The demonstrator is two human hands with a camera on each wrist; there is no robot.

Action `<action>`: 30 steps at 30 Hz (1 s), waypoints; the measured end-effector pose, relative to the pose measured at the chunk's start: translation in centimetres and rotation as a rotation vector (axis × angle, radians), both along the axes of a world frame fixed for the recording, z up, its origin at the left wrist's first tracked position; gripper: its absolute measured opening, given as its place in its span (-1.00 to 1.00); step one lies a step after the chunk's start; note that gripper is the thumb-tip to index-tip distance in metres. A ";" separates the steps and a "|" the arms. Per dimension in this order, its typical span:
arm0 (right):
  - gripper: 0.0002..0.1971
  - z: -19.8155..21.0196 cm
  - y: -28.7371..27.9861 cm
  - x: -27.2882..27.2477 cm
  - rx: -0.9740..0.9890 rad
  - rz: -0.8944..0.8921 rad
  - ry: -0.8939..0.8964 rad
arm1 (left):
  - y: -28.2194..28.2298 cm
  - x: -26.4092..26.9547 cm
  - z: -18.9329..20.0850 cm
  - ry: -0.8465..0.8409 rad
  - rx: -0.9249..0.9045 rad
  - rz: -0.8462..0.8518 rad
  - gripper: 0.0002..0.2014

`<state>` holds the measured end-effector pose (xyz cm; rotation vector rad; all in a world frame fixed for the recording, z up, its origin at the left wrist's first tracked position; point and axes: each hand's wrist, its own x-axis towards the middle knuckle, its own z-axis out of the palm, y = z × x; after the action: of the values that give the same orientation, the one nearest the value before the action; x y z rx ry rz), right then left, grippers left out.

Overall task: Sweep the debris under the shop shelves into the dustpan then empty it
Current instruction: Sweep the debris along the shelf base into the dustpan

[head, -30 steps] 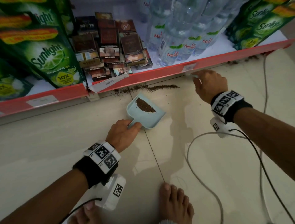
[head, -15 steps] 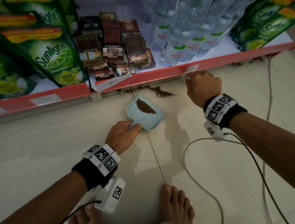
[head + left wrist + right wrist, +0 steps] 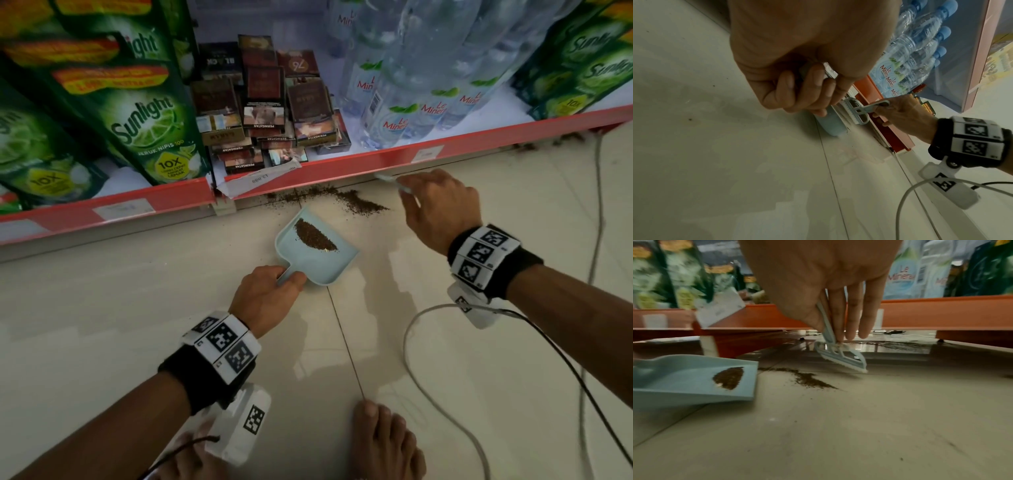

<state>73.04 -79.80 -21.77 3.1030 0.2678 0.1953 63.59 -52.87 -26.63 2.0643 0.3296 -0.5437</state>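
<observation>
A pale tiled floor (image 3: pixel 120 325) runs under a red-edged shelf (image 3: pixel 342 164) stocked with water bottles (image 3: pixel 411 85).

Shop: shelf (image 3: pixel 342 164) with price tags (image 3: pixel 426 154), stocked bottled water (image 3: pixel 397 102), cigarettes (image 3: pixel 263 113).

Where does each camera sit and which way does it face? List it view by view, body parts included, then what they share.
Head: above, looking down at the floor and shelf; both forearms and bare feet show.
Left wrist: low, along the left hand gripping the dustpan; the right hand shows too.
Right wrist: near the floor, facing under the shelf; right hand holds the brush.
Shared: dustpan and brush.
</observation>
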 end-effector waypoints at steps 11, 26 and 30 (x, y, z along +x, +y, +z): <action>-0.75 -1.7 6.7 1.4 0.062 0.100 0.173 | 0.6 -1.1 0.1 0.010 0.002 0.003 -0.62; -0.80 -0.7 8.9 1.2 -0.048 0.090 0.144 | 1.4 -2.2 -0.2 0.038 -0.021 0.048 -0.65; -0.65 -1.6 10.8 1.2 -0.022 0.214 0.200 | 1.8 -2.7 -0.4 0.049 -0.026 0.070 -0.65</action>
<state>74.27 -68.96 -23.38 3.0690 0.6027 -0.1164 60.88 -51.11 -27.05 2.0093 0.4203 -0.5541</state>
